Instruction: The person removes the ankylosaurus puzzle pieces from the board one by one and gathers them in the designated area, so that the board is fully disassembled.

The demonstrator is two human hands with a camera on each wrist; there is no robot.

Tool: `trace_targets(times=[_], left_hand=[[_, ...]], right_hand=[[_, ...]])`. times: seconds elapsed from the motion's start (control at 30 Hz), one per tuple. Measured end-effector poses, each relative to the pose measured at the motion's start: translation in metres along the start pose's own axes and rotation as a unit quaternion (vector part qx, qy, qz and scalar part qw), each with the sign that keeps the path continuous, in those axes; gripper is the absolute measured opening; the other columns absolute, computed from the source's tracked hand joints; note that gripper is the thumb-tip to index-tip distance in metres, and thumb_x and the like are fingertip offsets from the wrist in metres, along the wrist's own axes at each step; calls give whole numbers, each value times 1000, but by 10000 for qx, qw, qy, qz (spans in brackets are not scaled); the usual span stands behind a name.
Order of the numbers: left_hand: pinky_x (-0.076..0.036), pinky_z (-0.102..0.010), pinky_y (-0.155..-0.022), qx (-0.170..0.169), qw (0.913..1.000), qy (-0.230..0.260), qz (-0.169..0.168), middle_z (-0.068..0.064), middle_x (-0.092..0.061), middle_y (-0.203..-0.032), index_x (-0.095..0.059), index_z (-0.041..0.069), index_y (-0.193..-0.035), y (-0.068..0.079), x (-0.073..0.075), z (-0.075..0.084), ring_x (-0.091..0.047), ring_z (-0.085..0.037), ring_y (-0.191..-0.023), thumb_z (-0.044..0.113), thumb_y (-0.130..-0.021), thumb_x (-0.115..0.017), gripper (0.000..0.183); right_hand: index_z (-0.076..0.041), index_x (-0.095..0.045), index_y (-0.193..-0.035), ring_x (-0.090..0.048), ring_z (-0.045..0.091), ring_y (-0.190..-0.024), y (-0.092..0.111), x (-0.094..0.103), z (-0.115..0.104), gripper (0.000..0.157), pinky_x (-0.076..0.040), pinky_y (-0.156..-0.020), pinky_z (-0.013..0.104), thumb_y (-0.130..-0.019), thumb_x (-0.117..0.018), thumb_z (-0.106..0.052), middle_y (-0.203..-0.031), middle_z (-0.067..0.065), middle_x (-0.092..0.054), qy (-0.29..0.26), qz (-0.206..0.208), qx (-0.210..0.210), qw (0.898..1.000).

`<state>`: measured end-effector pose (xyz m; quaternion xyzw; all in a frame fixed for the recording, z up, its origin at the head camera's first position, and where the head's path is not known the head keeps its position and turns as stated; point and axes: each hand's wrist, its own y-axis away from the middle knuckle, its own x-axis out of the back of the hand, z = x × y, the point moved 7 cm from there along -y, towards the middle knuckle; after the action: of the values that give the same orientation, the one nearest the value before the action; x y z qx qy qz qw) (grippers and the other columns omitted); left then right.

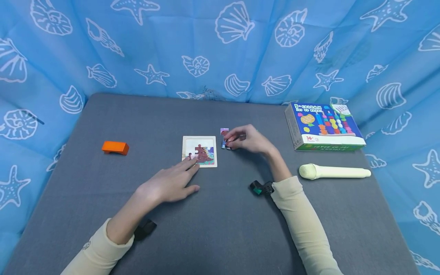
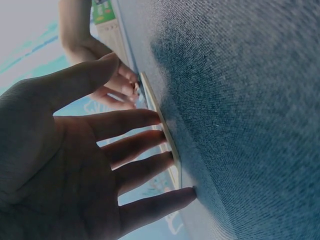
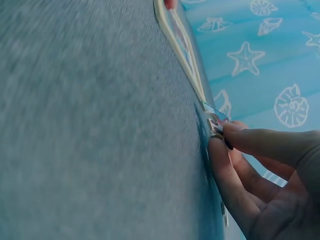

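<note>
A square jigsaw puzzle tray (image 1: 199,137) with a pale wooden rim lies mid-table, partly filled with joined pieces (image 1: 206,154) that show a brown figure. My left hand (image 1: 168,184) has its fingers spread, the fingertips resting at the tray's near-left edge. In the left wrist view these fingers (image 2: 142,119) are straight and grip nothing. Just right of the tray, my right hand (image 1: 252,140) pinches a small puzzle piece (image 3: 216,127) between thumb and finger, close over the table. Loose puzzle pieces (image 1: 224,130) lie by its fingertips, partly hidden by them.
An orange arched block (image 1: 115,147) lies to the left on the grey table (image 1: 220,221). At the right stand a boxed bead toy (image 1: 324,126) and a pale green toy microphone (image 1: 335,172). Behind the table hangs a blue shell-print curtain (image 1: 213,38).
</note>
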<state>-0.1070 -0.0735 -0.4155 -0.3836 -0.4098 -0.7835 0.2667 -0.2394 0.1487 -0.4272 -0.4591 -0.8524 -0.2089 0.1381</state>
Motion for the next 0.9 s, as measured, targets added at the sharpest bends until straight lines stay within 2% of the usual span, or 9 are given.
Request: trace_targets(times=[0.17, 0.5, 0.9], left_hand=[[-38, -66, -128, -3, 10000, -19, -15, -12, -16, -184, -34, 7, -170, 0, -1, 0, -20, -34, -171, 44, -111, -61, 75], [-37, -64, -129, -45, 10000, -24, 32, -12, -17, -184, -33, 7, -171, 0, 0, -1, -19, -34, -171, 44, -111, -61, 76], [-37, -65, -128, -84, 10000, 11, 36, -11, -14, -185, -33, 8, -171, 2, 0, 1, -18, -33, -172, 45, -111, -61, 76]], right_hand=[[7, -76, -123, -75, 10, -87, 0, 1, 3, 25, -66, -81, 26, -98, -74, 4, -118, 27, -77, 45, -63, -61, 10000], [4, -78, -124, -77, 17, -88, -1, -4, -5, 24, -67, -80, 30, -101, -73, 0, -120, 25, -79, 512, -188, 3, 9985], [6, -77, -124, -78, 20, -88, -2, -1, -7, 25, -67, -78, 31, -100, -73, 2, -119, 26, -79, 687, 41, 101, 9976]])
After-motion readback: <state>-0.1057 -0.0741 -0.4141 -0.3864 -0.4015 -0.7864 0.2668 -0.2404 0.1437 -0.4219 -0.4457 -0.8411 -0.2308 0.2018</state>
